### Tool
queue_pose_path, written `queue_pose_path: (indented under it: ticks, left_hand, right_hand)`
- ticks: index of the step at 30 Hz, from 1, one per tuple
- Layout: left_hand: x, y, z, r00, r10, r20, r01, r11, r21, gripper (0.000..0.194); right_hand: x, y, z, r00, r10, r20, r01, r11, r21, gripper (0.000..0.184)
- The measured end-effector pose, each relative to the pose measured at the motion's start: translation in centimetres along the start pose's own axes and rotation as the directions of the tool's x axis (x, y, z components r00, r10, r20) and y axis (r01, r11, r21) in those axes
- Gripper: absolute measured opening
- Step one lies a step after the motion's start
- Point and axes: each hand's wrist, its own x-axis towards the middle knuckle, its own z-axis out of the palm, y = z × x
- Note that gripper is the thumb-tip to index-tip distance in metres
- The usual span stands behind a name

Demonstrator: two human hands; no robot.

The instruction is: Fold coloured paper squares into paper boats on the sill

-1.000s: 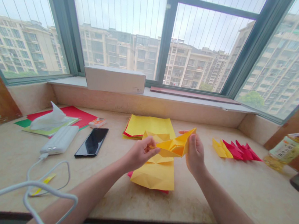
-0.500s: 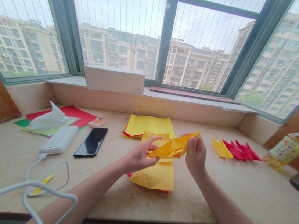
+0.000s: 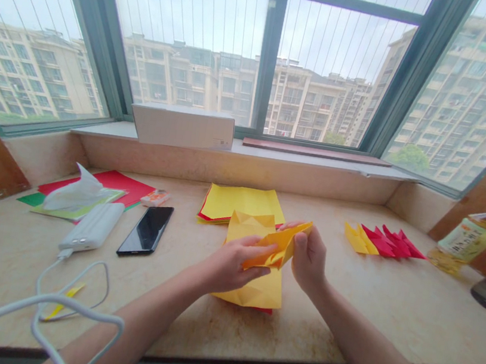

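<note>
A folded sheet of yellow origami paper (image 3: 278, 246) is held in the air between my two hands. My left hand (image 3: 236, 263) grips its left end, fingers along the far side and thumb below. The right end is pinched in my right hand (image 3: 308, 256), thumb on the near side; its other fingers are partly hidden behind the paper. Beneath them lies a creased yellow sheet (image 3: 254, 292) on the counter, with a red edge showing under it. Farther back sits a stack of coloured paper (image 3: 240, 203), yellow on top.
Folded yellow pieces (image 3: 359, 239) and red pieces (image 3: 390, 242) stand in a row at right, near a drink bottle (image 3: 470, 235). On the left are a phone (image 3: 146, 230), a white power bank (image 3: 92, 226), its cable (image 3: 84, 311) and a tissue pack (image 3: 72, 191).
My left hand has slid farther along the folded paper and closed round it. Both ends have come closer together, and the paper sits slightly lower and more folded up.
</note>
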Motion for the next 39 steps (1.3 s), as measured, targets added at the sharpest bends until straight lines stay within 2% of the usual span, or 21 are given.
queue_pose_path:
  ticks: [4, 7, 9, 11, 14, 16, 21, 28, 31, 33, 37, 39]
  left_hand:
    - [0.1, 0.5, 0.0, 0.999, 0.007, -0.046, -0.008, 0.999, -0.035, 0.033]
    - [0.1, 0.2, 0.2, 0.994, -0.021, -0.110, 0.012, 0.996, -0.085, 0.029]
    - [0.0, -0.2, 0.3, 0.981, -0.087, -0.175, 0.062, 0.988, -0.140, 0.034]
    - [0.0, -0.6, 0.4, 0.964, -0.168, -0.207, 0.116, 0.964, -0.241, 0.050]
    - [0.0, -1.0, 0.5, 0.956, -0.253, -0.149, 0.172, 0.893, -0.415, 0.066]
    - [0.1, -1.1, 0.5, 0.953, -0.276, -0.123, 0.194, 0.871, -0.451, 0.067]
    - [0.3, -1.3, 0.7, 0.962, -0.258, -0.089, 0.198, 0.885, -0.421, 0.033]
    - [0.4, -1.5, 1.0, 0.942, -0.335, -0.001, 0.295, 0.832, -0.470, 0.037]
    - [0.4, -1.4, 0.7, 0.938, -0.345, 0.032, 0.321, 0.832, -0.452, 0.032]
    - [0.3, -1.4, 0.5, 0.942, -0.330, 0.056, 0.321, 0.844, -0.429, 0.030]
    - [0.3, -1.0, 0.4, 0.946, -0.305, 0.112, 0.324, 0.860, -0.394, 0.027]
    - [0.2, -0.8, 0.5, 0.946, -0.301, 0.124, 0.325, 0.865, -0.382, 0.028]
  right_hand:
    - [0.3, -0.2, 0.0, 0.998, 0.050, -0.028, -0.050, 0.999, -0.005, 0.038]
    - [0.7, -0.6, 0.2, 0.996, 0.093, 0.002, -0.093, 0.995, 0.024, 0.040]
    - [0.9, -0.7, 0.4, 0.993, 0.106, 0.057, -0.110, 0.991, 0.074, 0.040]
    - [1.0, -0.5, 0.6, 0.985, 0.118, 0.126, -0.135, 0.981, 0.141, 0.039]
    - [1.0, 0.1, 0.7, 0.973, 0.173, 0.151, -0.202, 0.958, 0.204, 0.043]
    - [0.9, 0.5, 0.8, 0.968, 0.222, 0.120, -0.244, 0.944, 0.223, 0.044]
    - [0.6, 0.5, 1.2, 0.955, 0.273, 0.118, -0.294, 0.924, 0.244, 0.033]
    - [0.5, -0.7, 1.2, 0.924, 0.306, 0.231, -0.359, 0.901, 0.243, 0.024]
    - [0.6, -0.6, 0.7, 0.879, 0.367, 0.305, -0.448, 0.857, 0.257, 0.029]
    - [0.7, -0.3, 0.4, 0.863, 0.397, 0.311, -0.476, 0.845, 0.243, 0.036]
    - [0.8, 0.1, 0.1, 0.913, 0.366, 0.178, -0.394, 0.906, 0.158, 0.041]
    - [0.7, 0.3, 0.2, 0.933, 0.328, 0.151, -0.345, 0.933, 0.105, 0.040]
